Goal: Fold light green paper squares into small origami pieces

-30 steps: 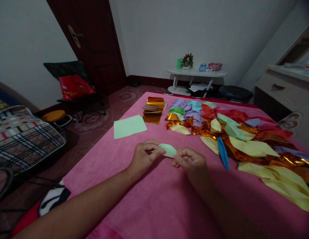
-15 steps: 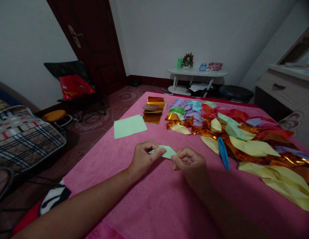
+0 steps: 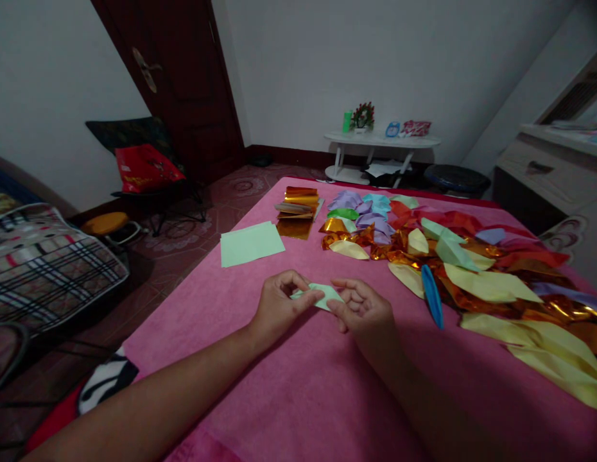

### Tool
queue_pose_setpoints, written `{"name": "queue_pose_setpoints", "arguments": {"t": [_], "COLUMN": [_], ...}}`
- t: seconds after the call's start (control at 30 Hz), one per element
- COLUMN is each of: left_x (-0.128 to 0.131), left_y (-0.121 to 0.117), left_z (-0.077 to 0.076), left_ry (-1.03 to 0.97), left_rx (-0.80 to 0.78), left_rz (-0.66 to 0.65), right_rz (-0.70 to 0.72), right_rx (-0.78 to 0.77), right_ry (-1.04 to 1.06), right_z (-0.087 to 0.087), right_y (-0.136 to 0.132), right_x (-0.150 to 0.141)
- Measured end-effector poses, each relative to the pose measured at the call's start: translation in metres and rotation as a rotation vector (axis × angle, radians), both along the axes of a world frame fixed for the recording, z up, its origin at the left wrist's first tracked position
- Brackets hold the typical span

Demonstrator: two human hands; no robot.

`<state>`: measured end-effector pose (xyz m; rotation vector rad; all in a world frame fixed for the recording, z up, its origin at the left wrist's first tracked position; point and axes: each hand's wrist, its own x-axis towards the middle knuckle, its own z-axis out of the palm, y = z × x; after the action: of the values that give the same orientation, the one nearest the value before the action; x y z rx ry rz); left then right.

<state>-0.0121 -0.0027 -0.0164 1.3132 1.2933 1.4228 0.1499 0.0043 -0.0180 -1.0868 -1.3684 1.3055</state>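
A small folded piece of pale green paper (image 3: pixel 323 295) is held between my two hands, above the pink cloth (image 3: pixel 279 378). My left hand (image 3: pixel 285 298) pinches its left part, thumb on top and fingers curled behind. At the paper's right end, my right hand (image 3: pixel 363 308) has its thumb pressed on the near edge, with the index finger stretched along the far side and the other fingers loosely curled. Beyond the left hand lies a stack of flat pale green sheets (image 3: pixel 253 244). Gold foil sheets (image 3: pixel 296 224) are piled just behind that stack.
Many folded paper shapes in several colours (image 3: pixel 491 282) spread over the table's right side, with a blue folded piece (image 3: pixel 432 296) nearest my right hand. A white side table (image 3: pixel 380 138) stands by the wall. At left are a chair with a red bag (image 3: pixel 147 168) and a plaid cover (image 3: pixel 58 282).
My right hand has shifted slightly left along the paper; its thumb moved inward and its index finger straightened at the far side. My left hand keeps its pinch, nearly unmoved.
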Motion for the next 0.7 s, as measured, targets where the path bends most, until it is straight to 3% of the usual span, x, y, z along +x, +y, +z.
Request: {"name": "queue_pose_setpoints", "arguments": {"t": [0.27, 0.5, 0.7], "left_x": [0.006, 0.005, 0.000], "left_y": [-0.002, 0.000, -0.001], "left_z": [0.003, 0.001, 0.000], "left_ry": [-0.132, -0.189, -0.247], "left_rx": [-0.064, -0.161, -0.105], "left_rz": [-0.170, -0.187, -0.223], "right_rz": [-0.081, -0.179, -0.219], "right_rx": [0.179, 0.242, 0.240], "right_ry": [-0.252, -0.284, -0.248], "right_z": [0.001, 0.006, 0.006], "right_y": [-0.004, -0.004, -0.002], "right_x": [0.007, 0.012, 0.012]}}
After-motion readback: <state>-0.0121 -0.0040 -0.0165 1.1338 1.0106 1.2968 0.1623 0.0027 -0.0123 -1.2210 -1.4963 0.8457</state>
